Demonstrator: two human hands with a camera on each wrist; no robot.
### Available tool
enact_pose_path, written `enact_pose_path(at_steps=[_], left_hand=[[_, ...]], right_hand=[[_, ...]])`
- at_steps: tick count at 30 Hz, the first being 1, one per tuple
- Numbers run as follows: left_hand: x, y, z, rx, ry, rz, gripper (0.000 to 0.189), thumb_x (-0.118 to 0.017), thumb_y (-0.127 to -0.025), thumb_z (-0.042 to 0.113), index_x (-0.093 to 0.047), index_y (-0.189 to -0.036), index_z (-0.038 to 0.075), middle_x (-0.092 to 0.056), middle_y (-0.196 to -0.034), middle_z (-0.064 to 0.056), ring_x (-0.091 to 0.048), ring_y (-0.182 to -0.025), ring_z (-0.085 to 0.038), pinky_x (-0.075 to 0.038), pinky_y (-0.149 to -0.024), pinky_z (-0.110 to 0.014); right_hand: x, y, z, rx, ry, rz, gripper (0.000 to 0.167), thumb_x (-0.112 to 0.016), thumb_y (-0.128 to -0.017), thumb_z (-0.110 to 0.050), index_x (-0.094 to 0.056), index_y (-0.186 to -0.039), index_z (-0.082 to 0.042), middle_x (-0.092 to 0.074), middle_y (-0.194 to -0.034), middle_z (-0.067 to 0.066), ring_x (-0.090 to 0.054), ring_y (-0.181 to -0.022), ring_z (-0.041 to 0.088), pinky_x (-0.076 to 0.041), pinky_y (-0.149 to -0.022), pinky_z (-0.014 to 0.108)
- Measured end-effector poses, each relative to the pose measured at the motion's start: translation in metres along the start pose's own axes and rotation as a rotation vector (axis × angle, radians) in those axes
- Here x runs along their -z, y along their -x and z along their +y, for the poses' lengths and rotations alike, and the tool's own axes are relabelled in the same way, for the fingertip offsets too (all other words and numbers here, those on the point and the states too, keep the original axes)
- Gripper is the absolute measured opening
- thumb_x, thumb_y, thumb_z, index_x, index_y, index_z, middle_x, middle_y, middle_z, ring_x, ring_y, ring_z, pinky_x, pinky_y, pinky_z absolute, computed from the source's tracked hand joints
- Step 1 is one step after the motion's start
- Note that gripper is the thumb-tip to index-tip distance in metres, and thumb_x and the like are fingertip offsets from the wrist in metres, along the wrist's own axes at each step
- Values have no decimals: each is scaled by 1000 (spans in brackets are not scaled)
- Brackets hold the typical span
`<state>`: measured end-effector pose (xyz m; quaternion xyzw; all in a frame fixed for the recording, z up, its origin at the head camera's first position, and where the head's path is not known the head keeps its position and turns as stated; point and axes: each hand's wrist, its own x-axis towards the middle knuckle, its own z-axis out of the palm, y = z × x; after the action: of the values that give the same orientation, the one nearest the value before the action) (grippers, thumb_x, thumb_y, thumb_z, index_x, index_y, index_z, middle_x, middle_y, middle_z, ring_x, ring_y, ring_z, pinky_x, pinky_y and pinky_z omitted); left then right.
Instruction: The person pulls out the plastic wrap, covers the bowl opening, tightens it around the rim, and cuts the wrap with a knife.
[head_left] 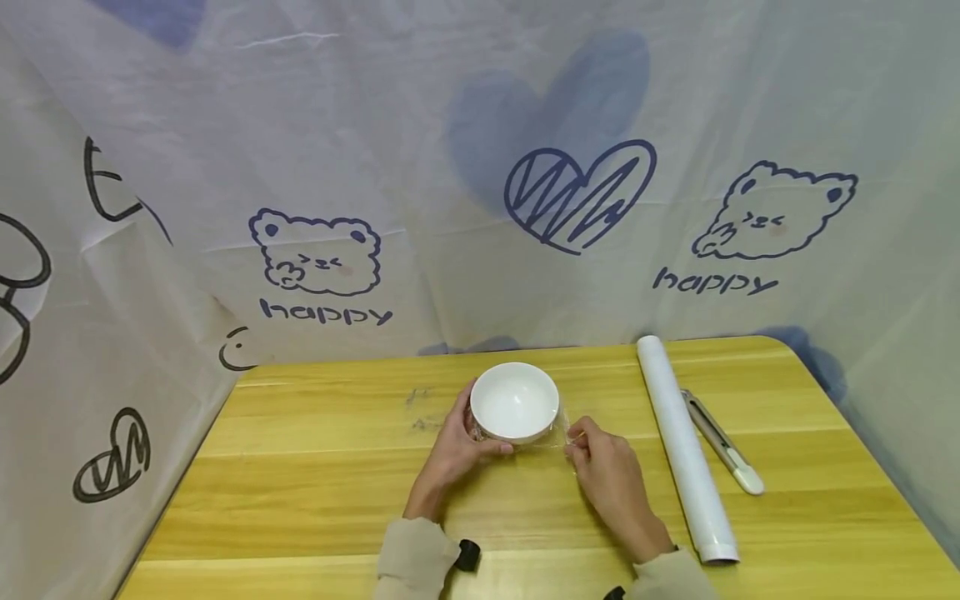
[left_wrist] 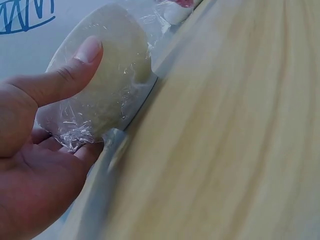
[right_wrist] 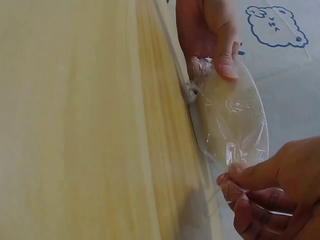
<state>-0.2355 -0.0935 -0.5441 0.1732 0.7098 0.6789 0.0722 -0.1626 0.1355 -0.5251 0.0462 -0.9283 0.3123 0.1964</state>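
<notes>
A white bowl (head_left: 514, 400) is held just above or on the wooden table; which of the two I cannot tell. My left hand (head_left: 455, 446) grips it from the left, thumb along its near side and fingers beneath or behind. Clear cling film (right_wrist: 232, 107) wraps the outside of the bowl, bunched and crinkled by the left fingers. To the right of the bowl, my right hand (head_left: 611, 479) pinches a loose edge of that film between thumb and fingertips, pulled out from the bowl's side. The bowl's inside looks bare and shiny in the head view.
On the right of the wooden table (head_left: 300, 475) lies a long white roll (head_left: 686, 450). Beside it rests a utility knife (head_left: 722, 442) with a grey and white handle. A printed cloth (head_left: 420, 167) hangs behind the table and along its sides.
</notes>
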Motion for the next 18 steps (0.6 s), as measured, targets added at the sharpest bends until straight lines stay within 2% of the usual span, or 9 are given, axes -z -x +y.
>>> enact_pose_path(at_steps=[2, 5, 11, 18], left_hand=[[0, 0, -1, -3, 21, 8, 116, -88, -70, -13, -17, -161, -2, -28, -163, -22, -26, -152, -33, -27, -121, -35], [1, 0, -2, -7, 33, 4, 114, -88, -71, -12, -19, -162, 0, -30, -163, -21, -27, -152, -31, -28, -120, -33], [2, -1, -2, -9, 28, -4, 111, -88, -72, -10, -22, -161, 0, -33, -161, -21, -30, -150, -34, -31, -119, -38], [2, -1, -3, 4, 58, -23, 110, -86, -74, -13, -21, -161, 0, -33, -161, -22, -32, -149, -36, -38, -115, -36]], right_hand=[[2, 0, 0, 0, 10, 14, 18, -83, -83, 1, -68, -85, -8, -70, -73, 0, -64, -62, 13, -52, -55, 33], [5, 0, -1, -9, 23, -2, 20, -83, -83, 1, -67, -79, -11, -67, -70, -2, -59, -59, 10, -49, -53, 30], [10, -2, -3, -44, 49, -93, 24, -82, -85, -1, -64, -75, -14, -64, -68, -3, -54, -59, 11, -45, -52, 31], [12, -1, -5, -100, 38, -169, 24, -80, -86, -2, -63, -75, -15, -62, -69, -5, -52, -61, 12, -45, -55, 32]])
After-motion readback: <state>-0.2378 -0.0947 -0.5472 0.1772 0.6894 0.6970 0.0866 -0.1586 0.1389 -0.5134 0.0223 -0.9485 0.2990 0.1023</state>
